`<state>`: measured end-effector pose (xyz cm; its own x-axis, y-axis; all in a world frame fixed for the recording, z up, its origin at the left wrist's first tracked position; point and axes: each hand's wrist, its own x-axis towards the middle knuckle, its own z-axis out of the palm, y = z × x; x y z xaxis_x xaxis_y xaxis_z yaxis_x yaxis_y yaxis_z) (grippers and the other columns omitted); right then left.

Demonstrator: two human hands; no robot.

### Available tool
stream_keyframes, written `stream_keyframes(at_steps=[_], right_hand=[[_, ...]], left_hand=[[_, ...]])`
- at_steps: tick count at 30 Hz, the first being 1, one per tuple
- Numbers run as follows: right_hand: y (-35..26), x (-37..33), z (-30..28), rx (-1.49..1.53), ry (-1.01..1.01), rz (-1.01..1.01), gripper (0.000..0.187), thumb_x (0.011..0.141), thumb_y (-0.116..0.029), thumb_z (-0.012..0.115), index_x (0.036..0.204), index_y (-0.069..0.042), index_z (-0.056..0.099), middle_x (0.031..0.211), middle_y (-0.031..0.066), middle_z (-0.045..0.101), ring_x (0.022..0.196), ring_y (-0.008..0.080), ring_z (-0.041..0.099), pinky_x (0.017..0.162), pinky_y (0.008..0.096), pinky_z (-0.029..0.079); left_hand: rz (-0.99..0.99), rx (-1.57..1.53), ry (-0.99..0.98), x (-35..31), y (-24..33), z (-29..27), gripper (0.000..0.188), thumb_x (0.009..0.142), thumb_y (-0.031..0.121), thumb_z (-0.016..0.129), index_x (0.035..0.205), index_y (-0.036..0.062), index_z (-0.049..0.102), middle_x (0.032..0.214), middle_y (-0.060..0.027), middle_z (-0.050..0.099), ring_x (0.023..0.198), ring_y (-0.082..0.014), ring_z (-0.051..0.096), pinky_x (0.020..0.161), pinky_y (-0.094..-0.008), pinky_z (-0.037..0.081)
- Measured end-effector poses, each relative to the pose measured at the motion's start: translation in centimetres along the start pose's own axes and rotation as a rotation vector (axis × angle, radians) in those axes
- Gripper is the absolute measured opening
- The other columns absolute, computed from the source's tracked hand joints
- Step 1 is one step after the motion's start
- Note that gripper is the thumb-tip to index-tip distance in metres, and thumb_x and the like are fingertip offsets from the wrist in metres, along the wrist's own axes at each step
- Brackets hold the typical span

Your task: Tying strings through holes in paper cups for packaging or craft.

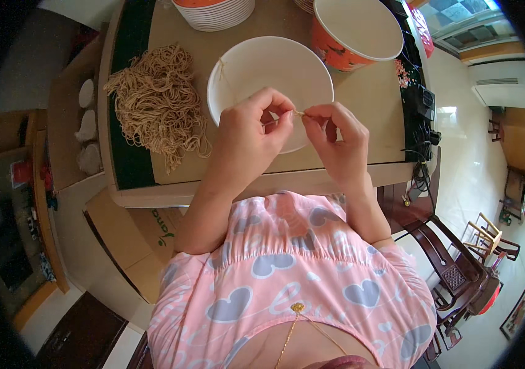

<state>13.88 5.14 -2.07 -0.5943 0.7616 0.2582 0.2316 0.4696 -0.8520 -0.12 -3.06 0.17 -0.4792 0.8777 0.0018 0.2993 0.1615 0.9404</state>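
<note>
Over a white round tub (pixel 256 58), my left hand (pixel 253 126) and my right hand (pixel 339 132) meet fingertip to fingertip. Between them they pinch a short bit of tan cord (pixel 299 113). A thin pale strip or stick shows under my left fingers; its kind is too small to tell. One loose tan strand (pixel 222 71) hangs over the tub's left rim and down its inner wall. To the left of the tub lies a big tangled heap of tan cord (pixel 161 101) on the table.
An orange patterned paper tub (pixel 339 52) stands at the far right, with stacked tubs (pixel 216 15) at the far left. Small pink and white bits (pixel 403 75) lie by the right edge, near a black box (pixel 425 100) and cables. Cardboard boxes (pixel 142 246) stand below the table, left.
</note>
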Motion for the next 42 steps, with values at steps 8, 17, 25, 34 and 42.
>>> stream_keyframes(at_steps=[8, 17, 25, 34, 42], right_hand=[[0.6, -0.1, -0.1, 0.003, 0.000, -0.037, 0.006, 0.082, -0.004, 0.068, 0.088, -0.004, 0.066, 0.073, 0.0059, 0.058, 0.055, 0.0116, 0.051, 0.050, 0.0249, 0.041], [0.8, -0.1, -0.3, 0.005, 0.001, -0.045, 0.007, 0.082, -0.004, 0.068, 0.088, -0.003, 0.066, 0.074, 0.0067, 0.058, 0.055, 0.0132, 0.051, 0.050, 0.0262, 0.042], [0.8, 0.0, -0.5, -0.019, -0.020, -0.049, 0.008, 0.081, -0.004, 0.069, 0.089, -0.003, 0.065, 0.075, 0.0072, 0.059, 0.054, 0.0141, 0.051, 0.050, 0.0268, 0.042], [-0.1, 0.0, -0.7, 0.004, 0.022, -0.046, 0.012, 0.080, -0.004, 0.070, 0.091, -0.004, 0.066, 0.077, 0.0061, 0.062, 0.053, 0.0118, 0.050, 0.049, 0.0260, 0.041], [0.2, -0.3, -1.1, 0.079, 0.063, -0.142, 0.012, 0.078, -0.001, 0.071, 0.089, -0.005, 0.068, 0.085, 0.0056, 0.063, 0.054, 0.0069, 0.049, 0.047, 0.0217, 0.038]], left_hand=[[0.000, -0.013, -0.014, 0.1, -0.5, 0.0, 0.003, 0.086, 0.003, 0.061, 0.088, 0.0033, 0.062, 0.077, 0.0014, 0.065, 0.064, -0.0019, 0.054, 0.057, -0.0189, 0.043], [0.165, 0.175, -0.115, 0.4, 0.6, -0.1, 0.012, 0.078, 0.003, 0.066, 0.089, 0.0008, 0.063, 0.083, -0.0100, 0.064, 0.068, -0.0188, 0.064, 0.059, -0.0294, 0.049], [0.156, 0.154, -0.046, 0.2, 0.0, 0.3, 0.008, 0.080, 0.003, 0.066, 0.089, 0.0022, 0.065, 0.078, -0.0074, 0.064, 0.065, -0.0150, 0.061, 0.056, -0.0272, 0.047], [0.099, 0.121, -0.061, -0.2, 0.3, -0.1, 0.009, 0.080, 0.005, 0.067, 0.088, 0.0022, 0.065, 0.080, -0.0103, 0.065, 0.064, -0.0207, 0.063, 0.058, -0.0300, 0.049], [0.105, 0.054, -0.117, -0.9, 1.4, -1.0, 0.007, 0.081, 0.004, 0.068, 0.085, 0.0004, 0.064, 0.072, -0.0066, 0.060, 0.059, -0.0117, 0.056, 0.055, -0.0242, 0.044]])
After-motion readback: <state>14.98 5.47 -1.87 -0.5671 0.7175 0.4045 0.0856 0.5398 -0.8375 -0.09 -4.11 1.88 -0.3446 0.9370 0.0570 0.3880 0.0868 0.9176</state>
